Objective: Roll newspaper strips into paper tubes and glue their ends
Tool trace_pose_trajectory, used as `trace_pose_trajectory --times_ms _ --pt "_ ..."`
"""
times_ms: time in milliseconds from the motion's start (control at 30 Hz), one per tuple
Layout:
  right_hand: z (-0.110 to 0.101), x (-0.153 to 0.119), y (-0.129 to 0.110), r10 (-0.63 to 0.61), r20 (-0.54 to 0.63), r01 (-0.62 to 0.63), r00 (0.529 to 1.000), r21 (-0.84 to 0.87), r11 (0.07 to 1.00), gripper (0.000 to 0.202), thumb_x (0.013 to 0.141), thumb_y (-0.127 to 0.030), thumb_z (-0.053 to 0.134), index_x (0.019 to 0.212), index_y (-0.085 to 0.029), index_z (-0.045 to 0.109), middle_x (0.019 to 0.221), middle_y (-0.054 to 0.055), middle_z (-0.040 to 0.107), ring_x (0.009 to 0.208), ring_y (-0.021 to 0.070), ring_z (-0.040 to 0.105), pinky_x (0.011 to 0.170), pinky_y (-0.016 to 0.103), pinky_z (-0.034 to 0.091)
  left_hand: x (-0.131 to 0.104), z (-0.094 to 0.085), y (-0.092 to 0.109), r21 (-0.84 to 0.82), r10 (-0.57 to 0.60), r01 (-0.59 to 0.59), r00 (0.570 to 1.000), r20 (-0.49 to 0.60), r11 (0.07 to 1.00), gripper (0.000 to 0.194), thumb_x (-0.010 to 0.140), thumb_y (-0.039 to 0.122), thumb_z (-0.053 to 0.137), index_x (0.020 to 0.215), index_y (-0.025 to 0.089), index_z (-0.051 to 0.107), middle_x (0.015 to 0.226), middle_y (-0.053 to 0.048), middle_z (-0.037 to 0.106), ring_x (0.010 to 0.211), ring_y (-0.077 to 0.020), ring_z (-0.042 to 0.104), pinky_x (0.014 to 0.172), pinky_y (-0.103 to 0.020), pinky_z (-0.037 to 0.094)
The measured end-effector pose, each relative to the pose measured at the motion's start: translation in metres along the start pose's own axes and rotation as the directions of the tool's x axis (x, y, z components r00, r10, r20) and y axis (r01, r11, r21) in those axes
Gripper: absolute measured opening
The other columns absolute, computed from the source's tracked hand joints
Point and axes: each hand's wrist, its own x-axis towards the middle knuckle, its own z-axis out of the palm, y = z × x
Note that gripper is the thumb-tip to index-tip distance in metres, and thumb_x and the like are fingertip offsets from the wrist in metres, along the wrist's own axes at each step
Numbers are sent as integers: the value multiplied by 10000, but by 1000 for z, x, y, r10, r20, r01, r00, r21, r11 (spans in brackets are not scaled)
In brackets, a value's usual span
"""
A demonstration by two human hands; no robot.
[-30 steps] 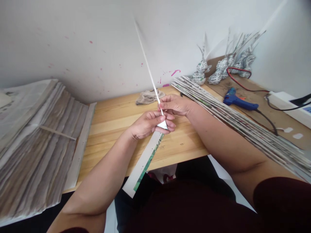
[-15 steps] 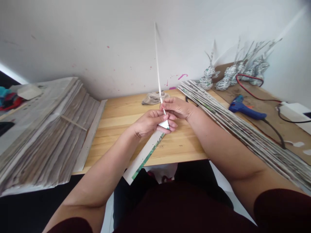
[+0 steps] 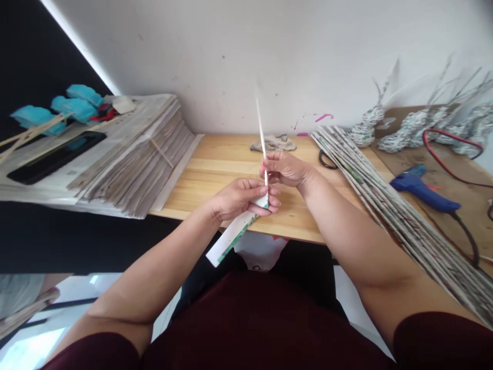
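A strip of paper [image 3: 234,236], white with a green printed edge, slants down past the table's front edge. Its upper part is rolled into a thin white paper tube [image 3: 261,123] that points up toward the wall. My left hand [image 3: 246,198] is closed on the spot where flat strip turns into tube, thumb pressed on top. Just above it, my right hand [image 3: 283,168] pinches the tube between thumb and fingers. The tube's far tip is blurred.
Stacked newspaper strips [image 3: 134,154] stand at left, with a dark phone [image 3: 57,156] and blue flower-like pieces [image 3: 79,105] on top. At right lie many rolled paper sticks [image 3: 370,190], a blue glue gun [image 3: 425,190] and woven paper figures [image 3: 408,131]. A cloth [image 3: 273,143] lies by the wall.
The view has swung left, bringing the phone and blue pieces into sight. My right hand sits slightly farther up from my left, and less of the flat strip shows below.
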Motion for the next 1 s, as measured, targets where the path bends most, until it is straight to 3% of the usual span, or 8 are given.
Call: trace_pose_trajectory --times_ms 233,733,1000 --pt "8 -3 -3 88 186 -76 979 -72 994 353 765 -390 810 914 -90 698 623 3 635 524 59 536 441 153 359 -16 5 -8 0 7 -7 994 -106 1000 202 905 244 640 1024 89 690 899 -138 761 831 -215 749 744 -320 609" --pt "12 5 7 41 88 -33 995 -87 996 477 644 -493 862 691 -123 565 601 -29 560 479 35 429 398 159 269 -21 11 -18 38 -7 13 988 -155 999 242 910 265 635 1059 84 696 947 -163 762 843 -214 748 746 -312 612" --pt "11 -2 -2 86 153 -67 985 -130 989 350 739 -405 827 827 -93 695 607 2 611 517 54 499 421 161 324 -20 15 -21 29 -9 15 979 -203 999 225 908 270 638 1013 81 701 896 -150 759 808 -211 749 713 -303 614"
